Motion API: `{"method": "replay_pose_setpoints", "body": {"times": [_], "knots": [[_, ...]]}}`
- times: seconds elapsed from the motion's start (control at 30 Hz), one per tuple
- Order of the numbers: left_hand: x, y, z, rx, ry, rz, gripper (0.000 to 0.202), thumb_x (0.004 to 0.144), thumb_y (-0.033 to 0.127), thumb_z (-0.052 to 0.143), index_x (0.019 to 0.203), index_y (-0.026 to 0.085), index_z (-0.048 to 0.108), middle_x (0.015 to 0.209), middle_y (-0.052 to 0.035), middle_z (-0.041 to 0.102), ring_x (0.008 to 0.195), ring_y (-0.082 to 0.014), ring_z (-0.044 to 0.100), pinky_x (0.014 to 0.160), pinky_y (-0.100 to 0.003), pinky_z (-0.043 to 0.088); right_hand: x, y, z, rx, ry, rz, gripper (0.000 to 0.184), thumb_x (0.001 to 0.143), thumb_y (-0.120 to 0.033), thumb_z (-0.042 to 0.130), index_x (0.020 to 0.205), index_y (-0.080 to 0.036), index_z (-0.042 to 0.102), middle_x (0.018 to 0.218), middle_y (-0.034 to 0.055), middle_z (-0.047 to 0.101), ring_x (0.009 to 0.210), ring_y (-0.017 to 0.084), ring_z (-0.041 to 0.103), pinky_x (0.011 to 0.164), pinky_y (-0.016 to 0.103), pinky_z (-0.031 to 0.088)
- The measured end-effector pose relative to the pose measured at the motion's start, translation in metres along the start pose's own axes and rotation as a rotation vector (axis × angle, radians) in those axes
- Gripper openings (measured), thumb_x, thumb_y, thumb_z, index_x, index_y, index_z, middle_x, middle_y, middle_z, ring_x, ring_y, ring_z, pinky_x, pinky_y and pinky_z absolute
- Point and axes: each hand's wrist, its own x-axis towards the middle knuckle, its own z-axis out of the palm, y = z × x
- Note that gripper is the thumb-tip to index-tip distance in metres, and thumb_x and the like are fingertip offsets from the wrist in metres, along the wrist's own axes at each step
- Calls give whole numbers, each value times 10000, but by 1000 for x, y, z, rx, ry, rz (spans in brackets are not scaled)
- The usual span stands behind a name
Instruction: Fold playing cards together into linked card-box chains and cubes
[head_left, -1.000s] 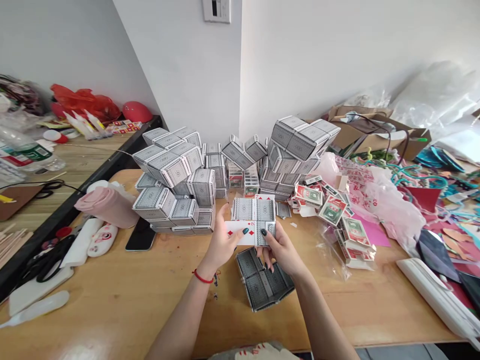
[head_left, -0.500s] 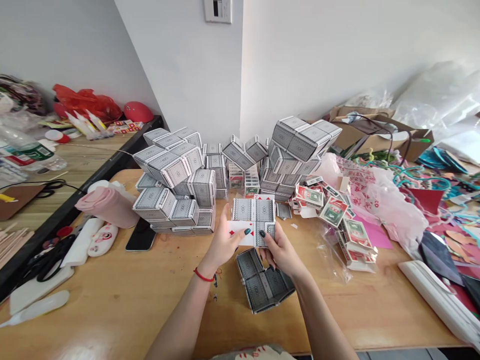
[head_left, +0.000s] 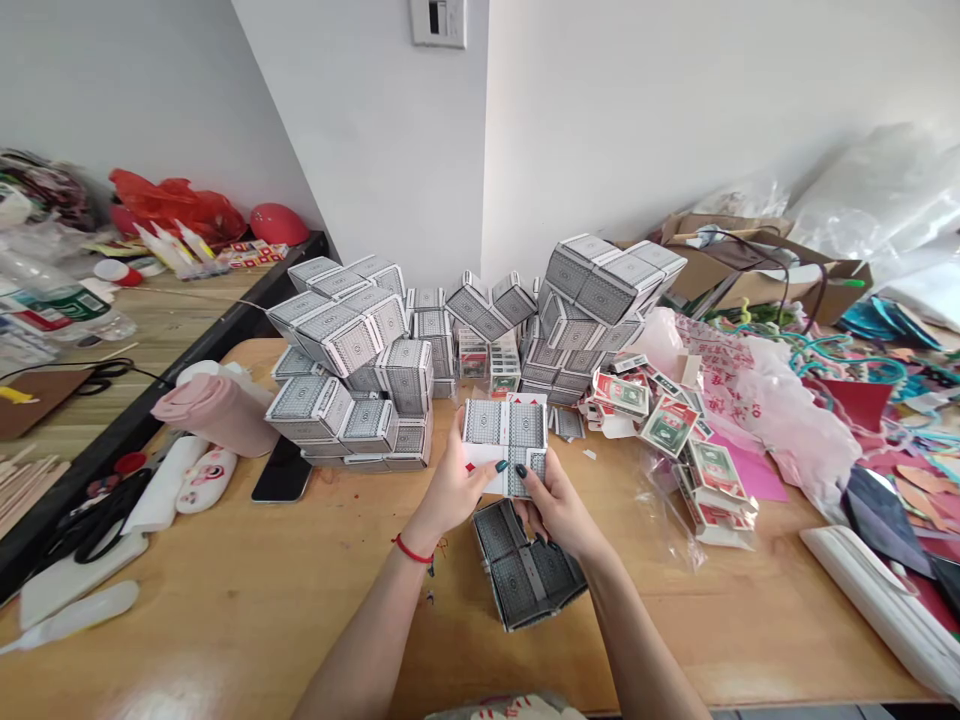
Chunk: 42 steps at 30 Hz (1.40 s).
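Observation:
Between both hands is a small block of playing cards (head_left: 487, 420), grey patterned backs up, with some white faces and red diamonds showing. My left hand (head_left: 454, 485) grips its left side, thumb lying across the white card face. On the right side, my right hand (head_left: 555, 505) holds it with the thumb pressed on a patterned back. Just below, a box built of grey-backed cards (head_left: 501, 535) rests on the table, partly covered by my right hand. Stacks of card-built boxes (head_left: 345, 330) stand behind to the left, with more card boxes (head_left: 607, 280) to the right.
Opened red-and-green card packs (head_left: 667, 425) lie right of centre beside a crumpled plastic bag (head_left: 750, 370). A black phone (head_left: 281, 472), a pink roll (head_left: 214, 415) and black scissors (head_left: 112, 515) are at left. A long white tool (head_left: 870, 590) lies at right.
Both thumbs have shifted slightly on the card block, the left one reaching further right. The card block remains held in nearly the same place.

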Motion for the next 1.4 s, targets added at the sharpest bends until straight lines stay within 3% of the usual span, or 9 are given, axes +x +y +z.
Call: {"method": "replay_pose_setpoints", "body": {"times": [0.27,0.37,0.43,0.47,0.53,0.6,0.93,1.2,1.4], "knots": [[2,-3,5,-39,-2,63,764,782,287,593,1384,187,133,1406,-142,346,1287,-223,353,1073,-380,281,0,2,0,43,16,7,347,849,-533,421,1015,-238,341,455,-109,470,241,38,297,244,130,165],[3,-5,4,-87,9,4,812,754,289,625,1378,214,111,1351,-133,420,1133,-217,516,925,-345,448,-1,1,-1,66,46,-4,329,846,-529,431,991,-243,353,468,-106,471,250,40,305,247,133,184],[3,-7,1,-92,12,-121,728,732,324,644,1322,201,236,1147,-109,581,799,-168,636,648,-275,525,-2,0,-3,62,47,-2,322,849,-524,428,988,-243,356,481,-100,476,254,40,313,251,136,196],[3,-8,-2,-82,6,-190,619,731,353,639,1244,175,344,986,-77,637,622,-129,615,519,-237,493,-2,-1,-4,55,42,2,322,851,-523,426,994,-243,355,486,-98,477,255,41,313,252,137,200],[3,-10,-7,-55,-33,-288,391,751,418,600,997,133,494,671,-2,620,406,-73,502,379,-193,388,-3,-2,-6,44,29,8,322,854,-519,424,1002,-241,352,492,-94,479,258,40,308,254,139,205],[1,-9,-10,-29,-84,-316,335,782,463,544,832,135,499,517,35,561,330,-58,448,336,-176,323,-3,-2,-7,37,25,13,312,858,-512,421,997,-240,354,489,-94,471,262,39,298,256,139,203],[-9,-6,-3,14,-104,-257,318,806,422,513,653,143,510,421,35,540,261,-56,406,294,-173,294,-4,-6,0,102,23,-29,297,844,-470,469,1011,-240,383,569,-99,347,379,32,297,310,123,209],[-13,2,-2,184,-110,-216,369,853,474,411,668,168,501,382,69,414,273,-70,375,297,-187,239,-6,-4,1,114,22,-22,306,834,-481,481,1004,-243,391,601,-91,324,395,32,271,321,136,193],[-15,10,-1,242,-112,-174,382,858,465,396,640,172,507,392,54,415,296,-85,386,318,-207,241,-9,-5,2,114,8,7,307,839,-473,479,1024,-244,392,613,-88,324,409,34,265,336,138,198]]}}
